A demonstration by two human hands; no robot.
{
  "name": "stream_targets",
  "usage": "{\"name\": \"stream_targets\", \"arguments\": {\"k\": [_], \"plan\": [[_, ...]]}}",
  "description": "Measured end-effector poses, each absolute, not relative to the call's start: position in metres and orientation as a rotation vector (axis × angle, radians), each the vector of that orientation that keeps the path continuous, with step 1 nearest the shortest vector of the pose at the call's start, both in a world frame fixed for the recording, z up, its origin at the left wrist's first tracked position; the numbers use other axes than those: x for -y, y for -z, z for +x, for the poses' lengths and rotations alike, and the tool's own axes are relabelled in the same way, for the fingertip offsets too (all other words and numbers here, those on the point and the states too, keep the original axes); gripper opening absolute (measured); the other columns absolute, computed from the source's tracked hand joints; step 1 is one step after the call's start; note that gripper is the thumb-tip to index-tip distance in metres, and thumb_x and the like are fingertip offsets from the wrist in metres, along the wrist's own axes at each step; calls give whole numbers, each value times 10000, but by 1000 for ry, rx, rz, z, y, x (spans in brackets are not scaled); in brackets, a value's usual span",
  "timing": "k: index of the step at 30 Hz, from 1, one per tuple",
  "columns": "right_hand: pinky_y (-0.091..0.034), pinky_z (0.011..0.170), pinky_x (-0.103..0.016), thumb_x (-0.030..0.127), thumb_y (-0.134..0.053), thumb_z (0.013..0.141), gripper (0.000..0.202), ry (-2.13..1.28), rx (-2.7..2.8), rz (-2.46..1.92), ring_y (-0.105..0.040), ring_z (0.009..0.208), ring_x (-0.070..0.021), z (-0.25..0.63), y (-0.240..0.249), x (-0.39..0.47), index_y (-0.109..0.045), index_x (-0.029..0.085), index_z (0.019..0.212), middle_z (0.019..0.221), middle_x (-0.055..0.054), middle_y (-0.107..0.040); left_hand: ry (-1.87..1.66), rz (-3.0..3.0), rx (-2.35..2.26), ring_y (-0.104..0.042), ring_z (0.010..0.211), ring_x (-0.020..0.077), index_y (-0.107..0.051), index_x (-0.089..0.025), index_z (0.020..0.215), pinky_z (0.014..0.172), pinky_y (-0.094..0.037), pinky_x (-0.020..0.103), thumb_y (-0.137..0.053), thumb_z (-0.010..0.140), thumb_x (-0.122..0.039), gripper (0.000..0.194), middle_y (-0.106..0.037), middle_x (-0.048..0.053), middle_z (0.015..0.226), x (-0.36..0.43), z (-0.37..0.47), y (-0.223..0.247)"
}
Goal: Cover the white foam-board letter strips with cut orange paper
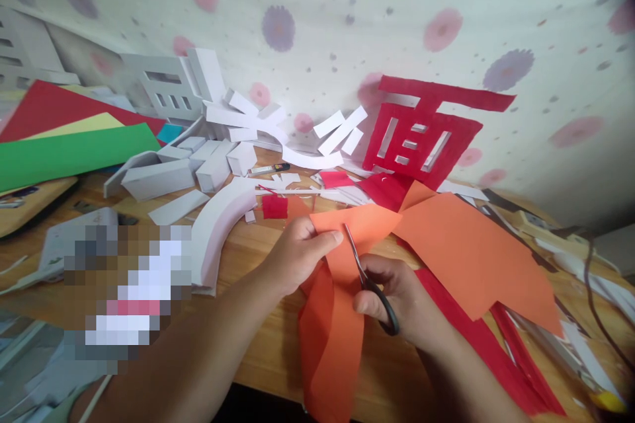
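Note:
My left hand (pixel 302 248) pinches a piece of orange paper (pixel 342 337), thumb on top. The paper curls and hangs down past the table's front edge. My right hand (pixel 397 294) grips black-handled scissors (pixel 370 281), fingers in the loops. Their blades point up and away across the orange paper, close to my left thumb. A larger orange sheet (pixel 476 251) with a notched edge lies to the right of my right hand, over red paper strips (pixel 466 317).
Behind stands a red cut-out character (pixel 421 132) against the flowered curtain (pixel 278 26). White paper boxes (pixel 159 175) and a curved white piece (pixel 221 231) sit left. A utility knife (pixel 268 169) lies among scraps. Green paper (pixel 79 155) is at far left, a cable (pixel 590 291) at right.

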State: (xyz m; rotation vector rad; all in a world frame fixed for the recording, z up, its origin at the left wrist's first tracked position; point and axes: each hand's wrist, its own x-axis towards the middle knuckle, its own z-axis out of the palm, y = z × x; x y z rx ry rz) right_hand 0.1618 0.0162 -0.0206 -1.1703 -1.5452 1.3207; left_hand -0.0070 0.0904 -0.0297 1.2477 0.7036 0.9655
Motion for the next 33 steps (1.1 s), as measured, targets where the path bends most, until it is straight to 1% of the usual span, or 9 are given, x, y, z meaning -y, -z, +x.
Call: {"name": "stream_targets", "arguments": {"k": [3, 6, 12, 16, 18, 23, 27, 30, 33], "plan": [[-250, 514, -235, 678, -696, 678, 562, -1313, 1569, -1156, -315, 599, -98, 163, 22, -17, -601, 130, 753, 650, 18, -417, -979, 1242, -719, -558, 635, 137, -684, -147, 809, 588, -418, 247, -674, 768, -328, 186, -638, 7, 699, -90, -7, 27], [-247, 519, -241, 675, -691, 689, 561, -1319, 1576, -1153, -322, 600, -101, 164, 23, -18, -606, 126, 769, 654, 15, -422, -991, 1234, -732, -566, 638, 147, -692, -146, 809, 578, -416, 249, -681, 750, -326, 189, -648, 17, 705, -89, -6, 26], [-246, 522, -239, 709, -683, 664, 594, -1347, 1542, -1156, -324, 605, -101, 163, 23, -17, -585, 132, 764, 668, 15, -422, -963, 1241, -729, -560, 642, 151, -690, -145, 804, 576, -411, 250, -679, 739, -315, 183, -640, 24, 701, -90, -5, 28], [-206, 499, -236, 711, -658, 690, 572, -1241, 1613, -1211, -264, 574, -90, 165, 23, -16, -515, 157, 673, 614, 38, -343, -947, 1262, -750, -542, 630, 140, -673, -139, 774, 573, -402, 242, -671, 734, -327, 193, -621, 16, 684, -88, -5, 27], [-200, 494, -240, 713, -638, 708, 567, -1184, 1665, -1248, -257, 564, -94, 167, 24, -16, -498, 166, 649, 596, 38, -326, -941, 1280, -734, -536, 633, 134, -665, -137, 765, 575, -398, 237, -660, 737, -323, 188, -613, 14, 684, -87, -5, 25], [-272, 498, -250, 715, -611, 729, 549, -1123, 1721, -1280, -341, 565, -122, 167, 27, -17, -586, 167, 714, 603, -2, -443, -919, 1308, -715, -530, 631, 127, -652, -137, 766, 576, -390, 234, -640, 744, -318, 182, -600, 12, 685, -88, -6, 22], [-329, 514, -256, 736, -590, 728, 583, -1130, 1737, -1261, -418, 587, -142, 166, 28, -17, -622, 154, 752, 644, -28, -516, -909, 1342, -710, -510, 606, 116, -637, -143, 732, 564, -379, 231, -627, 751, -321, 179, -579, 2, 662, -87, -7, 22], [-336, 501, -254, 709, -588, 754, 557, -1133, 1749, -1261, -434, 569, -141, 167, 29, -17, -636, 154, 776, 640, -29, -536, -898, 1355, -719, -499, 589, 112, -623, -146, 696, 556, -374, 232, -624, 755, -323, 187, -565, -2, 636, -87, -7, 24], [-332, 486, -251, 680, -607, 760, 517, -1012, 1800, -1272, -423, 548, -138, 168, 29, -18, -625, 167, 704, 588, -19, -510, -883, 1348, -694, -487, 573, 109, -617, -147, 690, 548, -371, 234, -616, 765, -321, 189, -561, 1, 626, -87, -7, 25]]}}
